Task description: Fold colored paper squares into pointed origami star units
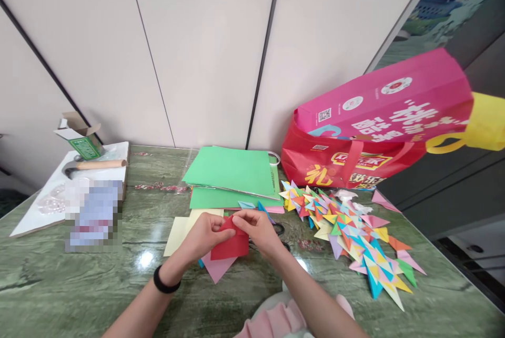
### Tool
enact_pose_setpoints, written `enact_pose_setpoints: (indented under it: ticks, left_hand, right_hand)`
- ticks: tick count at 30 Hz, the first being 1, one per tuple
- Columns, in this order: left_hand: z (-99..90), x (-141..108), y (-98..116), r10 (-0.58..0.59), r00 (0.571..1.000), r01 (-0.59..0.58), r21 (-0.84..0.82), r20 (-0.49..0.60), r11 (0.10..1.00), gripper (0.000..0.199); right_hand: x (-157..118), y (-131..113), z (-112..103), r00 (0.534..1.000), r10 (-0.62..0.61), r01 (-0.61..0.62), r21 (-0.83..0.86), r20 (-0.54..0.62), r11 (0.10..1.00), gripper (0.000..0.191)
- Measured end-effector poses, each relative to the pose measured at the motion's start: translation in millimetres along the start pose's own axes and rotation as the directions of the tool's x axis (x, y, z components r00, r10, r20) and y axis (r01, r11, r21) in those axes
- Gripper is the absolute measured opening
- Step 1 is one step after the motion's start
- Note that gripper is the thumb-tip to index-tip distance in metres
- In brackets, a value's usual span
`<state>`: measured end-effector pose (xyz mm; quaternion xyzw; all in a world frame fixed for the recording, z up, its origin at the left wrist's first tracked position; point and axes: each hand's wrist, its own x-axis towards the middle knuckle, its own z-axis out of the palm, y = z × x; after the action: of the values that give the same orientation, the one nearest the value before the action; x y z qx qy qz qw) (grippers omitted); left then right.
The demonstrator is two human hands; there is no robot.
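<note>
Both hands pinch a partly folded sheet of red paper (230, 249) above the table. My left hand (208, 234) grips its upper left part with thumb and fingers. On the upper right, my right hand (258, 228) holds the same sheet, its thumb close to the left one. Under the red paper lies a pink paper (216, 269), one corner pointing toward me. Pale yellow sheets (175, 235) lie beside and behind my left hand. Black-handled scissors (279, 228) rest by my right hand, mostly hidden. A blue folded paper piece (265, 211) lies just behind it.
Green sheets (232, 170) are stacked at the back. Many folded colourful paper triangles (347, 227) lie at right, before a red gift bag (315, 156) and a pink bag (379, 96). At left, a white board (29, 217) bears a hammer (98, 165) and a green box (84, 146).
</note>
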<state>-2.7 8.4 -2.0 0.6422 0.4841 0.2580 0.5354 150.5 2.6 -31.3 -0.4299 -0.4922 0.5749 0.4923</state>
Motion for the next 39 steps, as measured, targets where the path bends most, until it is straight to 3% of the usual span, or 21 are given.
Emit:
enact_pose_setpoints:
  ticks: [8, 17, 22, 30, 34, 39]
  left_hand:
    - [0.3, 0.0, -0.5, 0.023, 0.999, -0.025, 0.056, 0.041, 0.998, 0.038]
    - [4.1, -0.1, -0.6, -0.023, 1.0, 0.024, -0.055, 0.019, 0.998, 0.039]
    - [4.9, -0.5, -1.6, -0.067, 0.997, 0.071, -0.162, 0.028, 0.984, 0.038]
    - [4.3, 0.3, -2.8, -0.021, 0.993, 0.043, -0.192, 0.114, 0.98, 0.03]
    - [5.5, 0.0, -2.2, -0.006, 0.997, 0.018, -0.166, 0.077, 0.986, 0.035]
    - [9.5, -0.1, -3.3, -0.011, 0.996, 0.023, -0.149, 0.083, 0.989, 0.036]
  right_hand:
    - [-0.2, -0.5, 1.5, 0.999, 0.024, -0.025, -0.006, -0.034, 1.0, 0.024]
    - [0.4, 4.0, 1.4, 0.989, -0.127, 0.107, -0.217, -0.077, 0.97, 0.02]
    - [0.3, 2.9, 2.2, 0.995, -0.099, 0.095, -0.181, -0.013, 0.979, 0.017]
    - [-3.0, -1.3, 5.4, 0.989, -0.131, 0.11, -0.254, -0.066, 0.961, 0.019]
    - [-0.3, 2.6, 4.3, 0.994, -0.099, 0.089, -0.204, -0.041, 0.975, 0.018]
    - [-0.8, 2.0, 2.6, 0.988, -0.132, 0.107, -0.263, -0.078, 0.959, 0.018]
